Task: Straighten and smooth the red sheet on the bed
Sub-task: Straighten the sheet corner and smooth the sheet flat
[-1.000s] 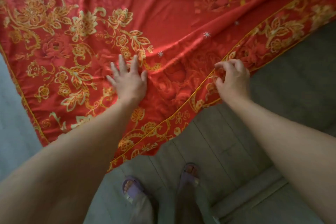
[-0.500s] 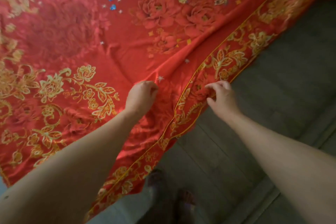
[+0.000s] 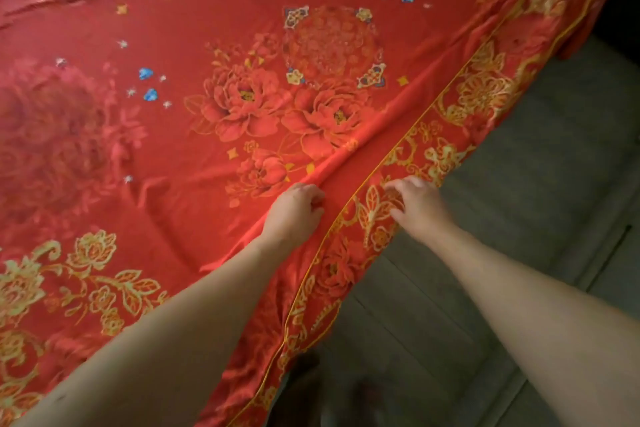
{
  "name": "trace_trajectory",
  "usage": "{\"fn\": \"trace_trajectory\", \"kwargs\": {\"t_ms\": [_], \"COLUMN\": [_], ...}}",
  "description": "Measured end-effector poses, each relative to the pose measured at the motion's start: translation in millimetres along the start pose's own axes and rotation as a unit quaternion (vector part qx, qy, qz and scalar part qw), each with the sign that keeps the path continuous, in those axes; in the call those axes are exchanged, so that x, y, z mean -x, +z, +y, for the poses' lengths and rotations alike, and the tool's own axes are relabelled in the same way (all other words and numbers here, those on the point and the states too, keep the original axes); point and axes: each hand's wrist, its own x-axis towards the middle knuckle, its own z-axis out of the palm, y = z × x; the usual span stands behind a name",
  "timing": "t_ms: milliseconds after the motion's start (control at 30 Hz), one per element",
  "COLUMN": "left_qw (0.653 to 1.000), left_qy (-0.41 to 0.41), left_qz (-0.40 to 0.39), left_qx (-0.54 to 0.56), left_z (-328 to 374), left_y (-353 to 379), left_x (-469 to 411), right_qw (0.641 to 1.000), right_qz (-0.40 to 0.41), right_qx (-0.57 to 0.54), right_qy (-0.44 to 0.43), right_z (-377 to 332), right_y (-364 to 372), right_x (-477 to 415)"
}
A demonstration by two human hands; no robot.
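Note:
A red sheet with gold flowers, peonies and small blue marks covers the bed and fills most of the view. Its gold-patterned border hangs over the bed's right side. My left hand is closed on a raised fold of the red sheet just inside the thin gold piping. My right hand pinches the border cloth a little to the right of it. A long crease runs from between my hands up toward the far right. Smaller wrinkles lie left of my left hand.
Grey wooden floor runs along the right side of the bed. A pale skirting or step edge crosses the floor at the right. My feet are a dark blur at the bottom centre.
My left hand went from flat with spread fingers to closed on a fold. Both hands have shifted along the bed's edge, and the view now shows more of the sheet's middle.

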Motion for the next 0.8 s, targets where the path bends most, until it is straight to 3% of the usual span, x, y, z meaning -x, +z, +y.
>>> {"fn": "trace_trajectory", "kwargs": {"t_ms": [133, 300, 433, 600, 800], "left_qw": [1.000, 0.999, 0.986, 0.953, 0.948], "left_qy": [-0.018, -0.022, -0.111, -0.224, -0.234], "left_qz": [-0.001, -0.018, -0.067, -0.130, -0.159], "left_qx": [-0.007, -0.026, -0.101, -0.155, -0.147], "left_z": [26, 69, 105, 129, 123], "left_y": [-1, 9, 19, 25, 22], "left_x": [-39, -93, -127, -149, -161], "right_qw": [0.998, 0.997, 0.990, 0.961, 0.923], "right_qz": [-0.037, -0.011, -0.051, -0.145, -0.174], "right_qx": [0.031, 0.055, 0.085, 0.156, 0.189], "right_qy": [-0.032, -0.062, -0.100, -0.176, -0.285], "right_z": [25, 65, 95, 106, 71], "right_y": [-27, -75, -116, -147, -155], "right_x": [-32, -82, -122, -149, -186]}}
